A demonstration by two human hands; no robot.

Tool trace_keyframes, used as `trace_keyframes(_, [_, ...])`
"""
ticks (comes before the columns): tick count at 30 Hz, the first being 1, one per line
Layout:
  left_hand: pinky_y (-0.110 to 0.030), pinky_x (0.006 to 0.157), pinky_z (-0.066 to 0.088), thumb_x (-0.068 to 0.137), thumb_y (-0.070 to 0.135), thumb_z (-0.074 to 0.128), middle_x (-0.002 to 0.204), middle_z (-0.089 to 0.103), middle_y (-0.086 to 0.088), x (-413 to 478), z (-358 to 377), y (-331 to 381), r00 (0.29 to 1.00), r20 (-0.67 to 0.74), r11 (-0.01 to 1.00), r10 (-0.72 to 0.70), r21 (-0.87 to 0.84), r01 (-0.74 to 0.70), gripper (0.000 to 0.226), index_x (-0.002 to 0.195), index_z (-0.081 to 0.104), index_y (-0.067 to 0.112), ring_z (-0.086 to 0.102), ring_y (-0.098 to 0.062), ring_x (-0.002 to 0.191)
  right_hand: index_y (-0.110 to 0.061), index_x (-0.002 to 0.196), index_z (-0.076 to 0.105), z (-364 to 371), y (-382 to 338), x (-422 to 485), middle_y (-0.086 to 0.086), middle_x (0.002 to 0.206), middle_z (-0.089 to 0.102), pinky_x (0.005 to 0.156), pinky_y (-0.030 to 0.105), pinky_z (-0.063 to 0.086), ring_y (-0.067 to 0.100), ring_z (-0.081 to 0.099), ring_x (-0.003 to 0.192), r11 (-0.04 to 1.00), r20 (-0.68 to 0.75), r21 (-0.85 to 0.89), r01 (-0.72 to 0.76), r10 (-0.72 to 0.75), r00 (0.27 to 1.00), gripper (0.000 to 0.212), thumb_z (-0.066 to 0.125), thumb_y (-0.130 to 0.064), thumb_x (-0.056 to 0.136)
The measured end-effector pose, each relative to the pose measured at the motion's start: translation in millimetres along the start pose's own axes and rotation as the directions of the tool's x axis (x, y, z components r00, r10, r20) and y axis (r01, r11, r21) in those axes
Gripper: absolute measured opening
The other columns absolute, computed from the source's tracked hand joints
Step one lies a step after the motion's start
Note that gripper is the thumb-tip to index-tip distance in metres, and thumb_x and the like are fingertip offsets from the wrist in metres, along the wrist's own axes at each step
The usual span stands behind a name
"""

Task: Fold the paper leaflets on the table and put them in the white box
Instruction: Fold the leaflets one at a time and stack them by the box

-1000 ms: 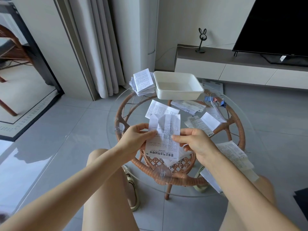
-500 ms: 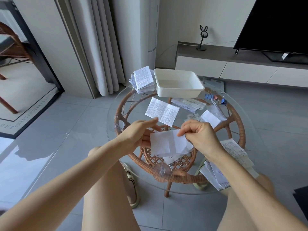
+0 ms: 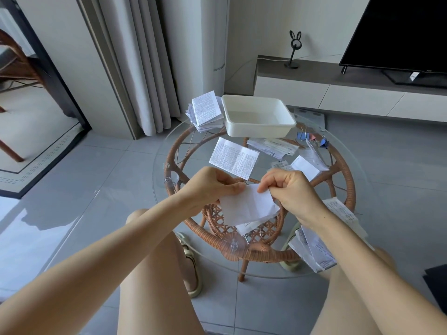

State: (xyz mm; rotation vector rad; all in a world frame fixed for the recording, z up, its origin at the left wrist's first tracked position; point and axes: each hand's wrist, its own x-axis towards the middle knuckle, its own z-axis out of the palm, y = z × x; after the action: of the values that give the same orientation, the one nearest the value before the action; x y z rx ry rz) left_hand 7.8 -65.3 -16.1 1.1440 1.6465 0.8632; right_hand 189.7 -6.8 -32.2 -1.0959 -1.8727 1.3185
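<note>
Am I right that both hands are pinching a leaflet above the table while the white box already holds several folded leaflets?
Not quite: the head view shows the white box empty. Both the left hand and right hand do pinch the leaflet.

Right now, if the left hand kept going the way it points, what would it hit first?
Probably the right hand: the left hand points rightward along the top edge of the leaflet, which both pinch, and the right hand sits just ahead. Depth is unclear.
</note>
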Motion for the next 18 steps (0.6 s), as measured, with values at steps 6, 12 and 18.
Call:
trace_keyframes(6, [-0.008, 0.049, 0.040, 0.080, 0.021, 0.076, 0.066, 0.067, 0.009, -1.3, 2.0, 1.2, 0.990, -0.051, 0.974, 0.135, 0.188, -0.123, 0.012, 0.081, 0.075, 0.010, 0.053, 0.004, 0.053, -0.017, 0.094, 0.071, -4.5, -17.8, -3.0, -0.001, 0.087, 0.069, 0.067, 0.022, 0.044, 0.008, 0.060, 0.081, 0.994, 0.078, 0.013, -0.112, 0.111, 0.991, 0.022, 0.050, -0.014, 0.090])
trace_keyframes(12, [-0.006, 0.051, 0.038, 0.078, 0.023, 0.078, 0.061, 0.065, 0.011, -3.5, 1.9, 7.7, 0.982, -0.024, 0.957, 0.187, 0.229, -0.177, 0.012, 0.078, 0.075, 0.011, 0.052, 0.007, 0.050, -0.007, 0.098, 0.072, -0.1, -17.4, -3.8, 0.021, 0.110, 0.064, 0.095, 0.040, 0.044, 0.026, 0.059, 0.108, 0.978, 0.197, -0.199, -0.064, 0.103, 0.975, 0.034, 0.057, -0.037, 0.092])
trace_keyframes(18, [-0.019, 0.062, 0.049, 0.075, 0.026, 0.080, 0.070, 0.070, 0.005, -8.5, -2.5, 9.6, 0.981, -0.002, 0.938, 0.195, 0.294, -0.186, 0.011, 0.075, 0.075, 0.015, 0.057, 0.000, 0.060, -0.025, 0.085, 0.070, 0.3, -20.2, -6.5, -0.018, 0.072, 0.068, 0.072, 0.006, 0.042, -0.010, 0.059, 0.074, 0.993, 0.312, -0.083, -0.082, 0.104, 0.945, 0.012, 0.061, -0.021, 0.090])
